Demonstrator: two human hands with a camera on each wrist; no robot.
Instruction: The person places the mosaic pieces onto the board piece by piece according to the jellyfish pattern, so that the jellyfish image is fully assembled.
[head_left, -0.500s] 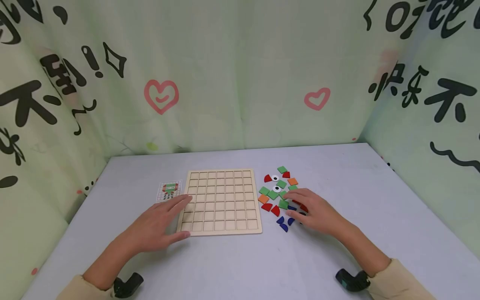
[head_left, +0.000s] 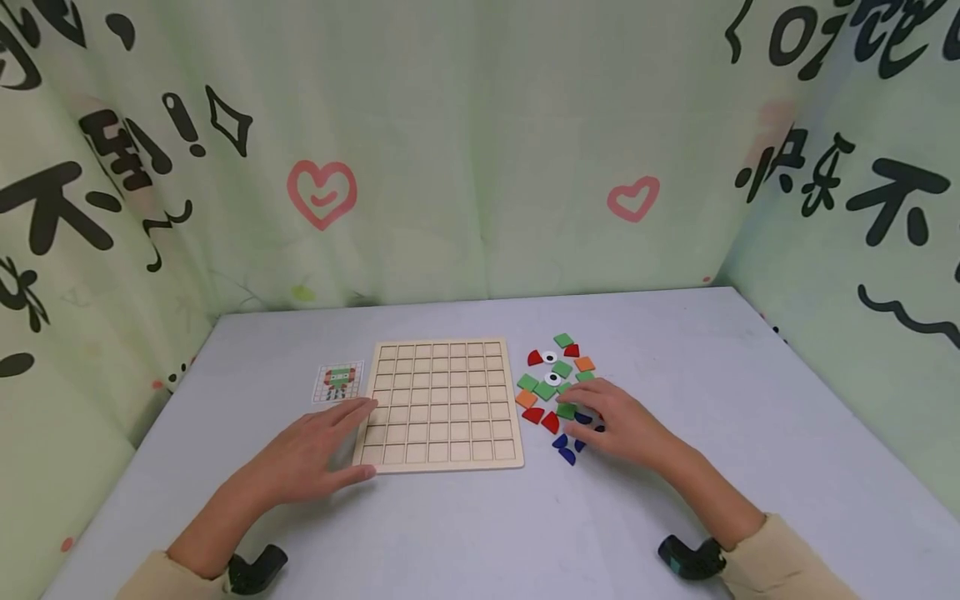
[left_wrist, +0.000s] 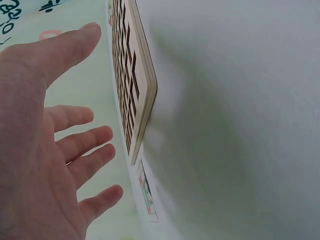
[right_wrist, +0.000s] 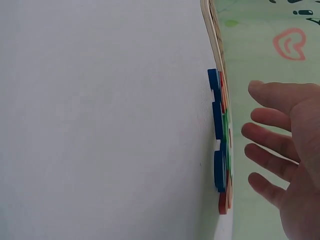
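Observation:
A wooden grid board lies flat on the table, its square cells bare. Over its left edge my left hand hovers, fingers extended and spread; the left wrist view shows a gap between hand and board. My right hand is above the loose pieces right of the board, fingers relaxed and holding nothing. Around it lie green squares, red quarter-round pieces, orange squares, blue half-round pieces and white eye discs. Some pieces are hidden under the right hand.
A small printed pattern card with a green and red figure lies left of the board. The white table meets a pale green curtain at the back and both sides. Each wrist carries a black camera.
My right hand has shifted slightly left over the pieces. My left hand has drawn back a little to the left. The board and pieces look the same.

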